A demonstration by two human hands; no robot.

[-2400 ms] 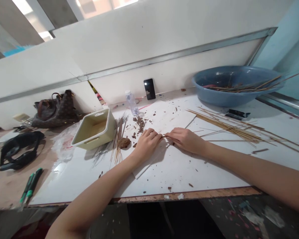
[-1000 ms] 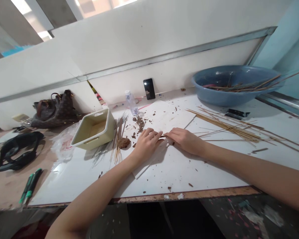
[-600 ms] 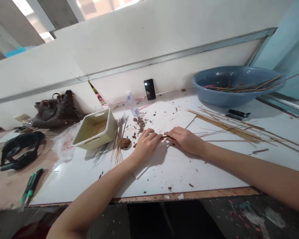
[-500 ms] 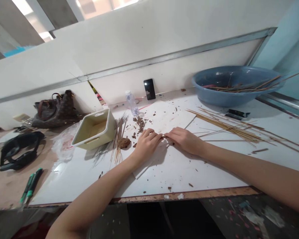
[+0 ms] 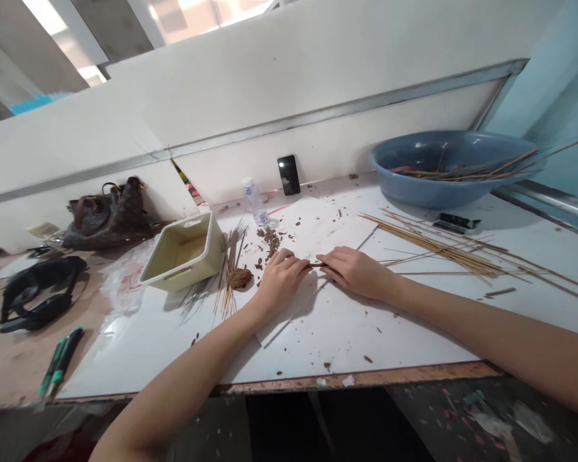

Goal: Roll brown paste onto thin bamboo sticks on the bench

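My left hand and my right hand rest low over the white work surface, side by side with a small gap. Across that gap runs a thin brown stick, its ends hidden under my curled fingers. A rough lump of brown dough-like material lies left of my left hand. Beyond that hand is a heap of brown crumbs. Thin bare sticks lie beside the lump, and a bundle of long tan sticks is spread to the right of my right hand.
A pale yellow bin stands at left, near a brown handbag, a black headset-like strap and green-black pens. At the back are a bottle, a phone and a blue basin with sticks.
The gap between my hands is slightly wider, and more of the thin brown stick shows between them. The surrounding objects stay in place; the view has shifted a little.
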